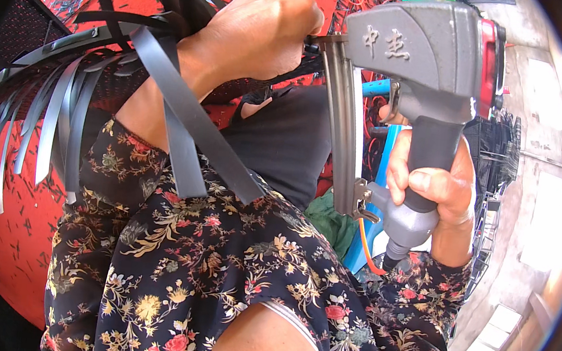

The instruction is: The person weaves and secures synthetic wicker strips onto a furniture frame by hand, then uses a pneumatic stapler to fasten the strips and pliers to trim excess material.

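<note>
My right hand (452,185) is wrapped round the dark grip of a grey pneumatic staple gun (415,50). The gun is held up on the right, with its long magazine (340,134) running down beside the handle. At the upper middle my left hand (261,31) is closed in a fist, close to the gun's nose. What its fingers hold is hidden. Flat black plastic strips (188,116) cross in front of my left wrist. More loose strips (60,113) hang in a row from a woven black piece with a curved edge on the left.
Red flooring (13,251) strewn with dark scraps lies below on the left. An orange air hose (367,250) runs down by the gun's base. Behind it are blue bars (377,89) and green cloth (332,221). A pale wall with windows (533,152) rises at the right.
</note>
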A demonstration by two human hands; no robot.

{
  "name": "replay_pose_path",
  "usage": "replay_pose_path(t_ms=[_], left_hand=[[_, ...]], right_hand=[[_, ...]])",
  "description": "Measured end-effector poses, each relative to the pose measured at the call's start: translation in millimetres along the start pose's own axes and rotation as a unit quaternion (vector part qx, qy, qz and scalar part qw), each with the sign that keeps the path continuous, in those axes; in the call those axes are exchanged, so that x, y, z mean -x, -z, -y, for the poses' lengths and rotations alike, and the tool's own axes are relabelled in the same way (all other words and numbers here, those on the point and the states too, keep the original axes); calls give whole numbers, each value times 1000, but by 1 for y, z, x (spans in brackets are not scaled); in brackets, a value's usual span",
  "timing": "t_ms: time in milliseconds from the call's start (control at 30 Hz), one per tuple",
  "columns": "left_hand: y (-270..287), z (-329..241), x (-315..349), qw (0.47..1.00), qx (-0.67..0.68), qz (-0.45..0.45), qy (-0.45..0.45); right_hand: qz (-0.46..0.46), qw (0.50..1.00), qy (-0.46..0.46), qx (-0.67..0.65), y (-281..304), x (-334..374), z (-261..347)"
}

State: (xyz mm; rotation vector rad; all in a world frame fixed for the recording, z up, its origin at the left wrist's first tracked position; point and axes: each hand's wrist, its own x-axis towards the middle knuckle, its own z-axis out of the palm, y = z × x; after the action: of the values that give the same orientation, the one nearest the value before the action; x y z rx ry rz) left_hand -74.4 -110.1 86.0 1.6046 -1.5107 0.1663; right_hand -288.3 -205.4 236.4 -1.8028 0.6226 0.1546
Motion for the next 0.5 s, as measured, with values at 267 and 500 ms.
replay_pose_path(t_ms=[267, 500], left_hand=[[2, -12, 6, 990, 16, 82, 115], [-9, -46, -20, 997, -23, -16, 78]], right_hand=[[9, 998, -28, -56, 5, -5, -8], [10, 994, 10, -111, 25, 14, -17]])
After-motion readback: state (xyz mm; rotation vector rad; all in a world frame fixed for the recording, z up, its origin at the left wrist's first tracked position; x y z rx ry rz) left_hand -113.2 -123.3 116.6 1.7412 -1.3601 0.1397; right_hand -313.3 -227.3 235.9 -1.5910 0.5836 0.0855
